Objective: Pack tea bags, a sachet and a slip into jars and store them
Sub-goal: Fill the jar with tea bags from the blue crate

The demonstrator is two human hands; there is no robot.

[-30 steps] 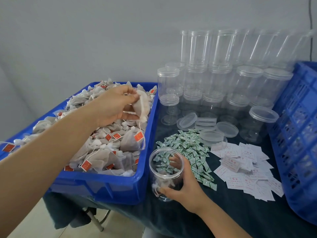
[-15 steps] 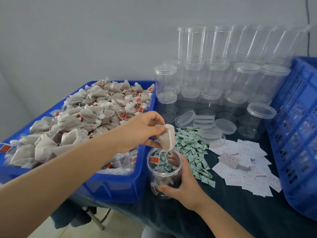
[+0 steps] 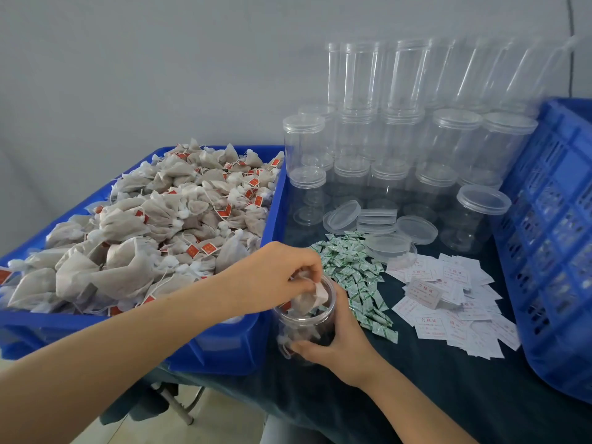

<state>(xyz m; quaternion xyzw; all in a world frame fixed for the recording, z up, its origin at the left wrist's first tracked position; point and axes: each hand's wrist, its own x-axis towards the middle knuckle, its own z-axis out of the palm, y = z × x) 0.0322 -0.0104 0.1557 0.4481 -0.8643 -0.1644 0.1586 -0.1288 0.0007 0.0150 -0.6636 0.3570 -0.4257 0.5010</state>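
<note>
dark tablecloth, grey wall, folding table leg

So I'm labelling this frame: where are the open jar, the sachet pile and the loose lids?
open jar (image 3: 315,331), head view, on its clear side wall below the rim.
sachet pile (image 3: 355,277), head view, on the middle of the green-white heap.
loose lids (image 3: 416,229), head view, on the flat lid lying rightmost.

colours at my table
beige paper tea bags with red tags in a blue plastic bin; green-and-white sachets; my clear plastic jar.
</note>
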